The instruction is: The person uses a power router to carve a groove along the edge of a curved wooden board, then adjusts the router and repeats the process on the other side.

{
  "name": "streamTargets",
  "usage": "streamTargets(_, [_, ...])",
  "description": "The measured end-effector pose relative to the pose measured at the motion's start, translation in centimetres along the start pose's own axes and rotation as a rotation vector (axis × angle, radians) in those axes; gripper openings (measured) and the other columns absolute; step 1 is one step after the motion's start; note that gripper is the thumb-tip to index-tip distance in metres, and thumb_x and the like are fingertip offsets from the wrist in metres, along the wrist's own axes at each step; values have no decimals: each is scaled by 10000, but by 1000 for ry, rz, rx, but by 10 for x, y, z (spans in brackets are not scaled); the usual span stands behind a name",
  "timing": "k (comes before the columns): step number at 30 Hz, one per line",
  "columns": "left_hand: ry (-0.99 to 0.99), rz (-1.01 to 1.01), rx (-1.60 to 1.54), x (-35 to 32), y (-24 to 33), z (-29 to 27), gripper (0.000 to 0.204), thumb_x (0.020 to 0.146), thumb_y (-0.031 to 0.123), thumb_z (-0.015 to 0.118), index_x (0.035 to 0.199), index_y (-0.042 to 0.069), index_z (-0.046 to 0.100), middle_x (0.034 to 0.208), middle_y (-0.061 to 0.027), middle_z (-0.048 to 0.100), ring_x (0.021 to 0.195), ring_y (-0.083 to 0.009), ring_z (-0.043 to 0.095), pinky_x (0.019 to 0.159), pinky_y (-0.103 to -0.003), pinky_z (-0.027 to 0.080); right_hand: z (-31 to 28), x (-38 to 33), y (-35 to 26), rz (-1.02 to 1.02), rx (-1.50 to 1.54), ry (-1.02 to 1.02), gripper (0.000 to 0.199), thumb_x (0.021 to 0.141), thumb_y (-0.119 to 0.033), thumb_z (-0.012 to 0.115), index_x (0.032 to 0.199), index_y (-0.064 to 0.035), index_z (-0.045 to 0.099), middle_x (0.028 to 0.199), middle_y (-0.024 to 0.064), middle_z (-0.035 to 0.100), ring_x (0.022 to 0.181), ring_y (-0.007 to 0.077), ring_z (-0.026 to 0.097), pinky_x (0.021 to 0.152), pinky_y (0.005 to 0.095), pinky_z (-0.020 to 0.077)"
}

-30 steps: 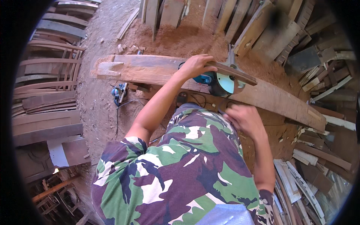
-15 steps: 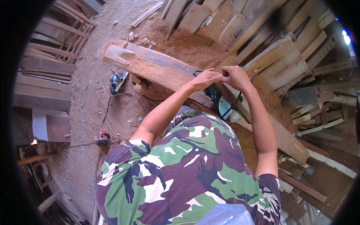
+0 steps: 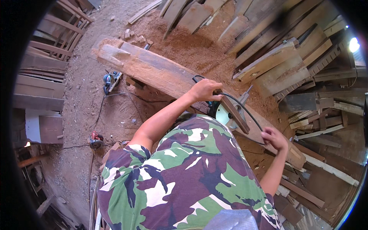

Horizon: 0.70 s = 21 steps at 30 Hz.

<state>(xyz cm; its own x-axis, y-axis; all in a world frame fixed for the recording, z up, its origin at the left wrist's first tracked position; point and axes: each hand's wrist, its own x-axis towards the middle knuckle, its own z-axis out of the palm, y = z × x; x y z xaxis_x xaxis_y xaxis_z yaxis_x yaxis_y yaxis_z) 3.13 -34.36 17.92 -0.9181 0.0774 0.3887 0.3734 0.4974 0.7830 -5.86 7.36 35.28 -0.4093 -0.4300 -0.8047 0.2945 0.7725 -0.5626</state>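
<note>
Directions are taken from the teal-bodied circular saw with a pale round disc [image 3: 222, 114], 12 o'clock being away from the operator. The saw sits against the operator-side edge of the long, thick, sawdust-dusted wooden beam [image 3: 153, 65] that serves as the surface, running from 10 to 4 o'clock. The left hand [image 3: 206, 90], at 11 o'clock, is clamped at the upper end of a narrow dark-brown wooden strip [image 3: 235, 114]; whether it also grips the saw's handle is hidden. The strip points toward 5 o'clock, beside the disc. The right hand [image 3: 274, 138], near 4 o'clock, is closed on a flexible black cord [image 3: 251, 114], which arcs across the saw's far side. Hazard: slack in this arc could drop against the strip or the disc, where a running blade could cut it. Hazard: a hard pull on the cord could twist the saw, since only the left hand appears to steady it. Hazard: the camouflage-patterned fabric shirt [image 3: 195, 165], close at 7 o'clock, could be caught if the saw ran or tipped toward the body; disc rotation cannot be determined. Hazard: thin dark cables [image 3: 100, 109] on the ground near 9 o'clock could snag a foot.
</note>
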Motion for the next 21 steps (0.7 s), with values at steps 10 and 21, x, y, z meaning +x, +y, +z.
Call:
streamTargets(10, [86,-91,-142,27,3,-3,252,815,119,605,1017,-20,659,743,-275,606,707,-445,641,657,-478,505,-53,169,-55,-650,-204,862,323,1015,-295,730,982,26,729,766,47,664,713,106,563,681,278,472])
streamTargets(21, [152,-185,-251,26,-12,-8,440,802,105,546,1210,21,688,752,-244,638,663,-354,635,672,-446,499,-41,267,-26,-256,143,448,407,1016,-490,698,841,-126,650,629,-37,577,481,81,500,451,269,401])
